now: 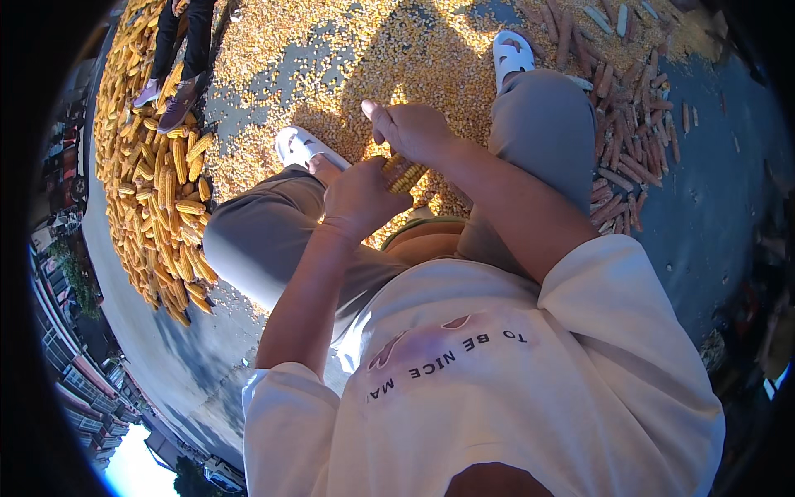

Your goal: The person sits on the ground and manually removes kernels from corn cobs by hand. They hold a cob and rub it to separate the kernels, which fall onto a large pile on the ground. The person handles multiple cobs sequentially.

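Observation:
An ear of yellow corn (407,177) is gripped in my left hand (363,196), low between my knees. One end of the ear shows past my fingers, with rows of kernels on it. Just beyond it is my right hand (415,132), its fingers curled under and its thumb pointing left. Whether those fingers press on the ear or hold something is hidden. Loose corn kernels (323,93) are spread over the ground below both hands and around my white clogs.
To the left lies a long heap of unshelled corn ears (164,192), where another person's shoes (180,105) stand. Bare reddish corncobs (627,136) are piled to the right on grey pavement (708,186). An orange rounded seat (428,239) shows between my thighs.

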{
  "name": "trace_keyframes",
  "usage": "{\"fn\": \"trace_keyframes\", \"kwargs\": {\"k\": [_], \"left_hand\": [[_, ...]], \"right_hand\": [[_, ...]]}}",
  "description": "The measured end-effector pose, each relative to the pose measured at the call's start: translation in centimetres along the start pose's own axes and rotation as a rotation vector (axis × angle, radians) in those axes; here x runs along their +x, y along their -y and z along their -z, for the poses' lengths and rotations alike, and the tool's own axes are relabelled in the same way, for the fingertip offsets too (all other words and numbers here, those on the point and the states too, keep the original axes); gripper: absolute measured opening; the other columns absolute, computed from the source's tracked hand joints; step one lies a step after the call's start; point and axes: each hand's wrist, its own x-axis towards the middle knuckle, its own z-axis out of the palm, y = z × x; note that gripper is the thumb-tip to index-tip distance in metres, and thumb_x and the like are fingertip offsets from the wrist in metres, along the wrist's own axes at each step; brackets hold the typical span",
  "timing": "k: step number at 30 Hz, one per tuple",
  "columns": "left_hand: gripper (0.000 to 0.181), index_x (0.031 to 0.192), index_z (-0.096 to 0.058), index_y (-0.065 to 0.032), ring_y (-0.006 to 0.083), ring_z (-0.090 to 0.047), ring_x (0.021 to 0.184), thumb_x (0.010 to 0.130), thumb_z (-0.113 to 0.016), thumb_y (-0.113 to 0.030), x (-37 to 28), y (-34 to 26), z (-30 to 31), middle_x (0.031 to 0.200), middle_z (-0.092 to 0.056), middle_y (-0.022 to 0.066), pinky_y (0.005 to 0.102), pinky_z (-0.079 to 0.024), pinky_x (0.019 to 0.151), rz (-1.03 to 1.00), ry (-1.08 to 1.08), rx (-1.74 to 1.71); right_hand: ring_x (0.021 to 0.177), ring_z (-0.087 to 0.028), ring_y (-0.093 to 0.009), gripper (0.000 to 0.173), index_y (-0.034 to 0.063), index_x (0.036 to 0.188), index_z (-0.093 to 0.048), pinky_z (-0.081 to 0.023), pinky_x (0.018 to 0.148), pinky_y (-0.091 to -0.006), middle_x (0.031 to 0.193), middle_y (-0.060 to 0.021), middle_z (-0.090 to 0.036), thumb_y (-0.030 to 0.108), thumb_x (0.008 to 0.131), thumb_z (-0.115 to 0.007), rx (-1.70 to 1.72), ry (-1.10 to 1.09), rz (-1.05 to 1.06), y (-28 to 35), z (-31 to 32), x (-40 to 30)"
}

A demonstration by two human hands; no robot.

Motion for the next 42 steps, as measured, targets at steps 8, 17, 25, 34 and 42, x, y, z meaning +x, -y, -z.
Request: {"fn": "trace_keyframes", "kwargs": {"k": [8, 17, 25, 34, 42], "left_hand": [[0.057, 0.104, -0.058, 0.0045, 0.0138, -0.061, 0.069, 0.062, -0.074, -0.029, 1.1, 3.7, -1.6, 0.078, -0.063, 0.0097, 0.0274, -0.048, 0.064, 0.093, 0.183, -0.739], [0.057, 0.105, -0.060, 0.0000, 0.0206, -0.064, 0.077, 0.062, -0.070, -0.036, 1.2, 3.1, -4.7, 0.086, -0.066, 0.0123, 0.0328, -0.049, 0.071, 0.116, 0.043, -0.227], [0.049, 0.104, -0.060, -0.0079, 0.0294, -0.064, 0.085, 0.065, -0.069, -0.036, 1.0, 2.4, -5.4, 0.094, -0.066, 0.0141, 0.0404, -0.049, 0.075, 0.092, 0.005, -0.060], [0.050, 0.115, -0.051, -0.0020, 0.0110, -0.056, 0.069, 0.085, -0.062, -0.041, 0.0, 4.5, -3.0, 0.082, -0.055, 0.0044, 0.0247, -0.051, 0.057, 0.113, -0.050, -1.274], [0.043, 0.121, -0.046, -0.0022, 0.0080, -0.055, 0.073, 0.090, -0.059, -0.028, 0.1, 2.6, -3.6, 0.088, -0.056, 0.0027, 0.0230, -0.048, 0.065, -0.181, -0.276, -1.297]], "right_hand": [[0.086, -0.063, -0.031, 0.055, 0.0122, 0.086, -0.068, -0.048, 0.077, -0.0425, 0.089, -0.0135, -0.066, 0.048, 0.093, -0.027, -0.233, 0.118, 0.204, 2.4, 1.0, -2.1], [0.092, -0.061, -0.034, 0.063, 0.0027, 0.090, -0.067, -0.045, 0.085, -0.0442, 0.094, -0.0184, -0.065, 0.047, 0.094, -0.022, -0.179, 0.269, -0.052, 0.3, -2.3, -0.9], [0.081, -0.064, -0.032, 0.069, 0.0020, 0.082, -0.066, -0.047, 0.077, -0.0453, 0.082, -0.0167, -0.066, 0.051, 0.094, -0.019, -0.151, 0.120, -0.178, -0.4, -4.3, 0.2], [0.076, -0.061, -0.016, 0.050, 0.0067, 0.096, -0.059, -0.050, 0.072, -0.0331, 0.083, -0.0044, -0.062, 0.054, 0.089, -0.045, 1.198, -0.093, -0.329, -0.3, -1.5, 1.2], [0.113, -0.052, -0.033, 0.055, -0.0019, 0.133, -0.034, -0.040, 0.098, -0.0428, 0.121, -0.0206, -0.051, 0.022, 0.086, -0.050, 1.496, 0.275, 0.080, 2.3, 1.1, -1.0]]}}
